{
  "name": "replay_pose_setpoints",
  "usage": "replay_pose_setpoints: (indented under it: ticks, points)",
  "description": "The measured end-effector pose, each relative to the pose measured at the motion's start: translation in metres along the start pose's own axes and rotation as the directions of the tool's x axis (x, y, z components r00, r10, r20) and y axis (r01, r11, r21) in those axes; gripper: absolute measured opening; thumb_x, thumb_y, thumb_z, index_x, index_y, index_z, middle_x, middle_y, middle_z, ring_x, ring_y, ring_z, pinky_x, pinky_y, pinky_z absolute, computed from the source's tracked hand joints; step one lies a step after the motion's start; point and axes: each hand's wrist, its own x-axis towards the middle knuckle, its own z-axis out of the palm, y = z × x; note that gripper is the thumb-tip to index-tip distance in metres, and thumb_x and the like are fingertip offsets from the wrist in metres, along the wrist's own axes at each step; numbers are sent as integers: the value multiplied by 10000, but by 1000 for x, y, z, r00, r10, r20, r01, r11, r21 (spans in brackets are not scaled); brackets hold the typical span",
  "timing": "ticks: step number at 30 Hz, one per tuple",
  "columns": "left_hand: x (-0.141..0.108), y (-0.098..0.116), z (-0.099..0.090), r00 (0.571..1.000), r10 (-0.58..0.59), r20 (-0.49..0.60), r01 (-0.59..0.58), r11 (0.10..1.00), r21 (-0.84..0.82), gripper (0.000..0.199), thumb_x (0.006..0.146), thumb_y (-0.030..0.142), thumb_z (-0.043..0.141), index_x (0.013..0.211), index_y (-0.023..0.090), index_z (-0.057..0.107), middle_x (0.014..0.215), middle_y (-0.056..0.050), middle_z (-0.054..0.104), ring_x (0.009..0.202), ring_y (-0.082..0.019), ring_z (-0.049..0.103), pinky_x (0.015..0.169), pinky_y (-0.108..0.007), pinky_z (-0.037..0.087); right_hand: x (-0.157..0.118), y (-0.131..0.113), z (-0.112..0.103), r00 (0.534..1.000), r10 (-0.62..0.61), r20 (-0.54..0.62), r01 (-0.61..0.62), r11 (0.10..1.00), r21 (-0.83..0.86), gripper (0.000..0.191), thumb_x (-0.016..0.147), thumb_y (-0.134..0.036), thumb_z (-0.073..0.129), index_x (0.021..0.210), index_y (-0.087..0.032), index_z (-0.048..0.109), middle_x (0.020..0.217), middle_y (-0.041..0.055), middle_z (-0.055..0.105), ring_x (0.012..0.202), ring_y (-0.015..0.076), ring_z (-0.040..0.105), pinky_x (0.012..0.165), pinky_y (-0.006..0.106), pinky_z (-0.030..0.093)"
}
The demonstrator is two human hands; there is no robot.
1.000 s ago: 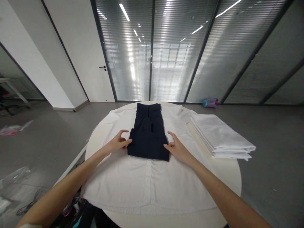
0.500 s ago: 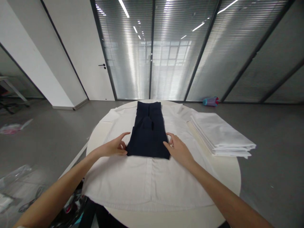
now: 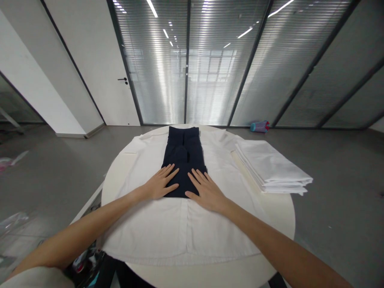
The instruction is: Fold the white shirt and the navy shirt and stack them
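Note:
A dark navy folded garment (image 3: 185,154), perhaps trousers, lies flat in the middle of a spread white shirt-like garment (image 3: 162,230). My left hand (image 3: 159,184) rests on the navy cloth's near left part, fingers spread and palm down. On its near right part lies my right hand (image 3: 207,190), also flat with the fingers apart. Between the two hands a strip of navy cloth shows. Parts of the cloth's near corners are hidden under my hands.
Both garments lie on a round white table (image 3: 282,216). A stack of folded white cloth (image 3: 273,166) sits at its right edge, overhanging slightly. On the floor beyond is a blue and pink container (image 3: 259,127). A glass partition and a white door (image 3: 102,60) stand behind.
Both hands have moved inward from the navy garment's side edges onto its top. Their fingers have gone from curled at the edges to spread flat. The camera view has shifted slightly.

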Motion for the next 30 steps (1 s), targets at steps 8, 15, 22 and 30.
replay_pose_setpoints:
  ticks: [8,15,22,30]
  points:
    - [27,7,-26,999,24,-40,-20,996,86,640,999,591,365,1444,159,524,1525,-158,461,1439,-297,393,1182,-450,309,-3,-1,-2,1000,5,-4,-5,1000,-14,885,957,-736,235,1578,-108,286,1640,156,190,1526,303,152,1231,508,144]
    - [118,-9,-10,989,100,-109,-85,988,133,622,1004,529,403,1532,201,388,1617,-134,308,1524,-289,191,1215,-499,166,-4,-4,-6,1000,16,12,-16,1000,-2,885,962,-727,235,1572,-89,302,1631,174,205,1521,327,164,1228,525,150]
    - [185,-41,-31,986,115,-120,-89,975,202,471,1036,448,339,1311,195,626,1304,-126,629,1225,-277,569,1102,-422,346,-5,-3,-4,1000,13,7,-13,999,43,861,966,-717,265,1581,-115,286,1640,158,181,1522,336,146,1230,538,140]
    - [294,-117,-55,948,-248,-198,272,956,107,428,1006,209,409,1369,23,541,1393,-210,571,1264,-255,529,1098,-348,355,-6,-1,-8,1000,11,29,-14,994,111,854,960,-724,290,1580,-136,292,1642,148,167,1527,324,126,1238,537,130]
